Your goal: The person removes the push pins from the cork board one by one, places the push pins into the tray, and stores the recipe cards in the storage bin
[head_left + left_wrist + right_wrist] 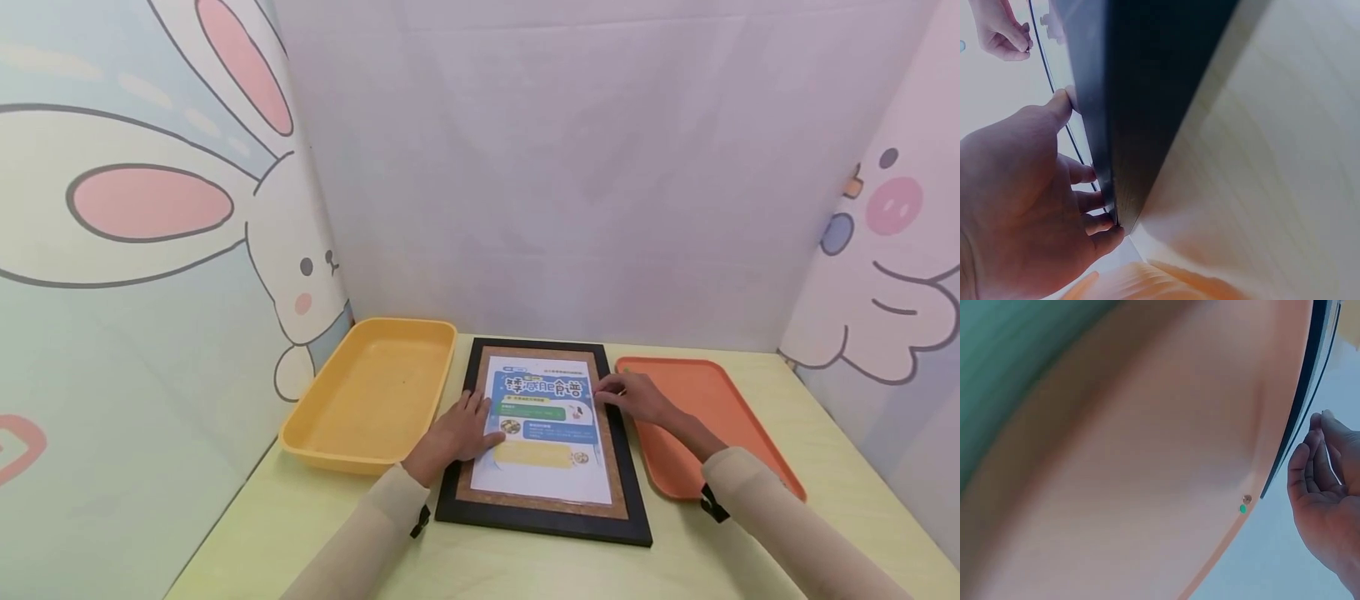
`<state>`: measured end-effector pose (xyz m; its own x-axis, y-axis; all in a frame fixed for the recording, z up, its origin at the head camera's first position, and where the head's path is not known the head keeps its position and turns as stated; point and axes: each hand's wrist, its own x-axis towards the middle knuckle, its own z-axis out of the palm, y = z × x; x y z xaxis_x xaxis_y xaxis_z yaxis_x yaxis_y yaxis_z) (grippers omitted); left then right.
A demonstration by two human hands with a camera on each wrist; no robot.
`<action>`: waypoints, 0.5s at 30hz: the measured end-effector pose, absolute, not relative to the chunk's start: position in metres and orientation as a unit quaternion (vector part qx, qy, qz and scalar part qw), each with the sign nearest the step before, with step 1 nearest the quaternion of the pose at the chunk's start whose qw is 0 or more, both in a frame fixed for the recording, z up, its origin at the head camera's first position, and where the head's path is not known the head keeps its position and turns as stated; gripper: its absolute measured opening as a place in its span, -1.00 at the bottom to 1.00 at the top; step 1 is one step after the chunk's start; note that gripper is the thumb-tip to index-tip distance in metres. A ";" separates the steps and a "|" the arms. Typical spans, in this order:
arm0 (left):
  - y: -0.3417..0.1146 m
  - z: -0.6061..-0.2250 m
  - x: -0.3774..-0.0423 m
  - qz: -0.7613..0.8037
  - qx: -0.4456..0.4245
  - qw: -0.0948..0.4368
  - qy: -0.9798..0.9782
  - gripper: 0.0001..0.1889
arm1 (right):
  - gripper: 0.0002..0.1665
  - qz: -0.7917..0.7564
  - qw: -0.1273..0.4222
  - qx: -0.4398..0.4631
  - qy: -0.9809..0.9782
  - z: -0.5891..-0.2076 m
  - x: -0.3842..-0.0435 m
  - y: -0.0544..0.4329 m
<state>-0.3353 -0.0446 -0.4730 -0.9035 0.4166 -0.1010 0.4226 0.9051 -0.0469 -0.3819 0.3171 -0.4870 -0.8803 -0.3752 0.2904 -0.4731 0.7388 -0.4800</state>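
Note:
A printed poster (pixel 540 483) lies on a cork board with a black frame (pixel 540 523). My left hand (pixel 459 427) rests on the poster's left side, fingers spread and thumb pointing inward; the left wrist view shows its fingertips beside the frame's edge. At the poster's upper right edge, my right hand (pixel 633 397) pinches a tiny dark thing, apparently a thumbtack, between thumb and fingertips. Most of it is hidden by the fingers. In the right wrist view, a green thumbtack (pixel 1243 509) and a metal-coloured one (pixel 1247 499) lie by the orange tray's edge.
A deep yellow tray (pixel 360 400) stands left of the board. The flat orange tray (pixel 708 383) lies close to its right, partly under my right forearm. Behind the table (pixel 255 533) hangs a pale cloth wall (pixel 540 167), with cartoon-printed panels at both sides.

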 end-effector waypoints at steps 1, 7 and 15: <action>-0.045 -0.473 -0.335 -0.034 0.214 0.046 0.975 -0.11 | -0.85 0.280 0.089 0.224 -0.929 -0.486 -0.382 0.319; -0.044 -0.472 -0.334 -0.032 0.212 0.051 0.975 -0.12 | -0.84 0.290 0.093 0.192 -0.933 -0.483 -0.385 0.330; -0.044 -0.471 -0.333 -0.035 0.215 0.047 0.975 -0.12 | -0.83 0.293 0.104 0.174 -0.934 -0.484 -0.387 0.345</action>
<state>-0.3329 -0.0444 -0.4709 -0.9034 0.4150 -0.1075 0.4217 0.9054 -0.0484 -0.3870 0.3451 -0.4845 -0.9179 -0.2639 0.2963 -0.3859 0.7676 -0.5118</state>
